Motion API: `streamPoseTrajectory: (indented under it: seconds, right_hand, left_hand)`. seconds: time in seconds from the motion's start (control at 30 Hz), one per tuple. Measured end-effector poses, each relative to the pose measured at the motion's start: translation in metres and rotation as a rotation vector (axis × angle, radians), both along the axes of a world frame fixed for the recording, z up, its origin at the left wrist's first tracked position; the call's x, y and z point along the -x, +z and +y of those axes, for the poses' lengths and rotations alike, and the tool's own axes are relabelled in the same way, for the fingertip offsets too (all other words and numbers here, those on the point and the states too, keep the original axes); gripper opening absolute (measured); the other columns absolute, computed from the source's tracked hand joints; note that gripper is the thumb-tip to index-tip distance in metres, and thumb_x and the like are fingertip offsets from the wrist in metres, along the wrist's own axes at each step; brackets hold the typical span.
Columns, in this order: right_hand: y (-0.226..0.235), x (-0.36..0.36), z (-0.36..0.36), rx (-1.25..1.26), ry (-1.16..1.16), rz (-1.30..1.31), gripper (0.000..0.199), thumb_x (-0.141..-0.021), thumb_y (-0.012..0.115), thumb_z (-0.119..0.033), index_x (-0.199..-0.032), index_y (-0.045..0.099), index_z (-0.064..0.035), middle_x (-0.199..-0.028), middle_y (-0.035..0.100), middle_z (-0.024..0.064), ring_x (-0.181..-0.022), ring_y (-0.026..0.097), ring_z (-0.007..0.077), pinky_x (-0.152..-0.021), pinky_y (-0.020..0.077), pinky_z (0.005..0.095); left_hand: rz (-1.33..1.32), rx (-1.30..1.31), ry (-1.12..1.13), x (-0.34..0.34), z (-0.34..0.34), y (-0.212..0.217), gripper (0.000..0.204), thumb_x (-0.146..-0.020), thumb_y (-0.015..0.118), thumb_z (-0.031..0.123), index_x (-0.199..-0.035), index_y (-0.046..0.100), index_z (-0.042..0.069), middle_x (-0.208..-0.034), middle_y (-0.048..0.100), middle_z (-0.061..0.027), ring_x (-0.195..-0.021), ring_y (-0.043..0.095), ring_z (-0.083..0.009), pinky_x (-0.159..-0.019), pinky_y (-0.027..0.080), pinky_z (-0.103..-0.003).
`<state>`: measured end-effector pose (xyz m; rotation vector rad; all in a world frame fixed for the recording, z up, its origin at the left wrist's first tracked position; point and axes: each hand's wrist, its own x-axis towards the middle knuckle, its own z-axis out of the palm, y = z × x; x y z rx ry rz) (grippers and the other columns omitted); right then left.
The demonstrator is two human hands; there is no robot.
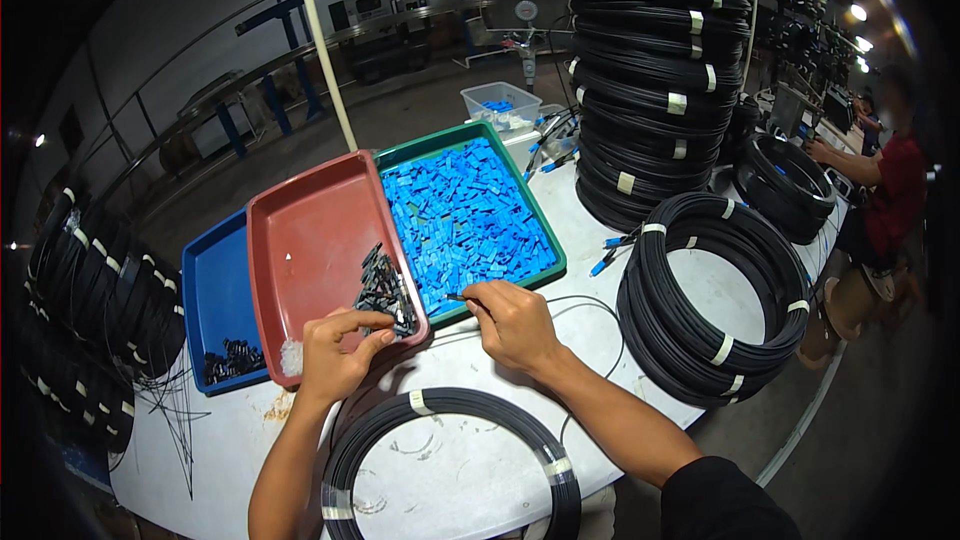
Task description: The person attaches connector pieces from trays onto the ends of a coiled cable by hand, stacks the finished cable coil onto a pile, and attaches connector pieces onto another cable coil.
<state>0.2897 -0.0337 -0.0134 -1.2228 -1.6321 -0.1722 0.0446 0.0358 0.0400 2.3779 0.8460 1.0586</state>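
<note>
My right hand [515, 325] pinches the dark end of a black cable [455, 297] between thumb and fingertips, just over the near edge of a green tray [545, 275] filled with small blue plastic connector pieces [465, 215]. To its left, my left hand [340, 350] reaches over the near right corner of a red tray [310, 200]. Its thumb and forefinger close in a pinch at a pile of small dark connector parts [380, 285]; anything between the fingertips is too small to make out. A taped coil of black cable [345, 460] lies between my forearms.
A blue tray [220, 260] with small black parts [233, 362] stands at the left. Tall stacked cable coils [650, 90] and a lower coil stack [720, 340] occupy the right side. Behind is a clear plastic bin [500, 105]. A person [885, 180] works at far right.
</note>
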Motion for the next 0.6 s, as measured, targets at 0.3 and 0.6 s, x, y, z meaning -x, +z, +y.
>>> streamPoseTrajectory:
  seconds: [0.3,0.6]
  right_hand:
    - [-0.006,-0.010,0.005,0.060,-0.059,0.005,0.009,-0.089,0.065,-0.005,-0.097,0.067,-0.0027,-0.083,0.069,0.0151,-0.074,0.068,0.0338,-0.067,0.0538,0.0427]
    - [-0.009,-0.007,0.011,0.112,-0.028,-0.004,0.009,-0.088,0.065,-0.003,-0.097,0.067,-0.0024,-0.080,0.067,0.0144,-0.071,0.066,0.0330,-0.064,0.0525,0.0419]
  left_hand:
    - [0.219,-0.106,-0.076,-0.079,0.059,0.000,0.016,-0.080,0.079,0.015,-0.094,0.079,0.007,-0.086,0.074,-0.0148,-0.082,0.068,-0.0320,-0.076,0.054,-0.042]
    - [0.455,-0.430,-0.043,-0.123,0.113,-0.010,0.027,-0.065,0.070,0.005,-0.092,0.075,0.007,-0.084,0.072,-0.0121,-0.090,0.065,-0.0318,-0.077,0.055,-0.044]
